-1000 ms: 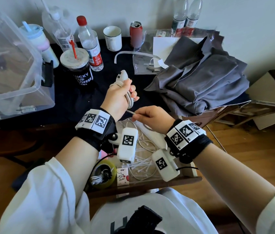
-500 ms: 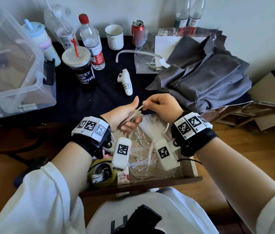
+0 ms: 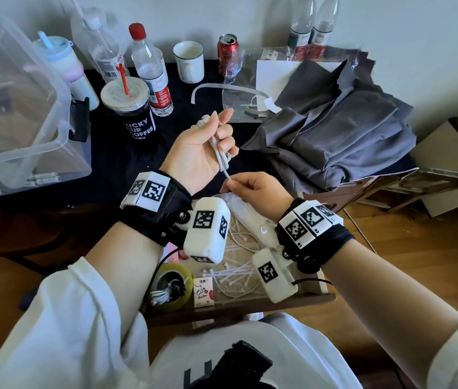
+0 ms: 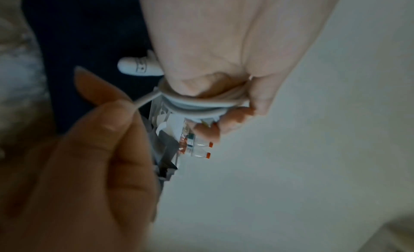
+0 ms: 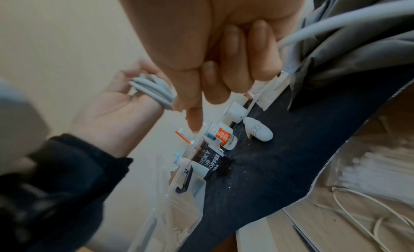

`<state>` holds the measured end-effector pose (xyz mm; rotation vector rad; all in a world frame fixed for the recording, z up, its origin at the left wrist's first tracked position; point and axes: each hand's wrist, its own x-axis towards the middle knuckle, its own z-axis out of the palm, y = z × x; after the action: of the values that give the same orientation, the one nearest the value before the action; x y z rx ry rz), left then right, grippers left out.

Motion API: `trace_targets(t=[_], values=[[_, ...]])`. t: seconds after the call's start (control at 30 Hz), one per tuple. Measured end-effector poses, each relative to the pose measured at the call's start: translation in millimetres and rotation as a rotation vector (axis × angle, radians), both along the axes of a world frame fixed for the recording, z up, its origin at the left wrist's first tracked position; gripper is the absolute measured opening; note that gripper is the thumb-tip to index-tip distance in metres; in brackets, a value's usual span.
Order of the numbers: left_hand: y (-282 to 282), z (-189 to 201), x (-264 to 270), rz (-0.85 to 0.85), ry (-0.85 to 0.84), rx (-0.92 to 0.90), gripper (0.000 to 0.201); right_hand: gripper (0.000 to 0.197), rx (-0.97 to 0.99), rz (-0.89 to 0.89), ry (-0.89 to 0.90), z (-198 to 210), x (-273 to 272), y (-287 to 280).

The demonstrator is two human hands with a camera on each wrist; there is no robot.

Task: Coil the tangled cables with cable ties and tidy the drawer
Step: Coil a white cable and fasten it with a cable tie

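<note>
My left hand (image 3: 216, 136) is raised palm up over the dark table and grips a coiled bundle of white cable (image 3: 220, 153). The coil (image 4: 201, 105) sits under its curled fingers, and it shows again in the right wrist view (image 5: 152, 89). Just below, my right hand (image 3: 232, 183) pinches the cable's loose end (image 4: 143, 101) between thumb and forefinger. That end runs taut from the coil. Beneath both wrists lies the open wooden drawer (image 3: 250, 304). It holds several white cable ties (image 3: 233, 273) and a loose thin white cable (image 3: 239, 240).
In the drawer's left part sit a tape roll (image 3: 170, 284) and a small carton (image 3: 203, 290). The table holds a clear bin (image 3: 25, 122), a coffee cup (image 3: 129, 108), bottles (image 3: 152, 74), a mug (image 3: 188, 61), a can (image 3: 227, 51), grey cloth (image 3: 334, 130) and a white device (image 5: 257, 130).
My left hand has turned palm up and risen with the coil. My right hand has dropped from beside it to below it, drawing the cable's end downward.
</note>
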<state>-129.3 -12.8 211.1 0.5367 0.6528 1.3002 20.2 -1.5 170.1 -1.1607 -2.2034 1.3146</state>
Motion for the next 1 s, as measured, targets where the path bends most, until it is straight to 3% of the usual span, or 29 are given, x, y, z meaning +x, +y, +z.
trace_targets(t=[0.17,0.37,0.47,0.57,0.67,0.77,0.9,1.0], values=[[2.2,-12.2,3.7,0.087,0.395,-0.109,0.017,0.02,0.084,0.007,-0.091,15.5,1.4,-2.9],[-4.1,-29.1,4.9,-0.016,0.646,-0.263,0.015,0.016,0.137,0.06,-0.13,20.8,2.5,-3.5],[-10.3,-32.7,7.4,-0.233,0.743,-0.267,0.042,0.008,0.146,0.031,-0.04,25.6,3.7,1.4],[-17.0,-35.3,6.3,-0.423,0.782,-0.308,0.067,0.018,0.146,-0.063,0.032,24.7,5.5,12.8],[-21.7,-34.0,3.6,-0.563,0.72,-0.331,0.078,0.017,0.128,-0.109,0.054,17.8,8.6,21.6],[-24.9,-29.8,-2.7,-0.622,0.524,-0.316,0.08,0.017,0.066,-0.182,0.111,7.0,14.4,28.0],[-23.9,-22.6,-9.2,-0.462,0.139,-0.192,0.066,0.022,0.055,-0.193,0.091,-7.5,17.6,28.7],[-19.0,-17.3,-6.9,-0.298,-0.052,-0.102,0.057,0.021,-0.007,-0.158,0.054,-14.1,15.0,22.4]])
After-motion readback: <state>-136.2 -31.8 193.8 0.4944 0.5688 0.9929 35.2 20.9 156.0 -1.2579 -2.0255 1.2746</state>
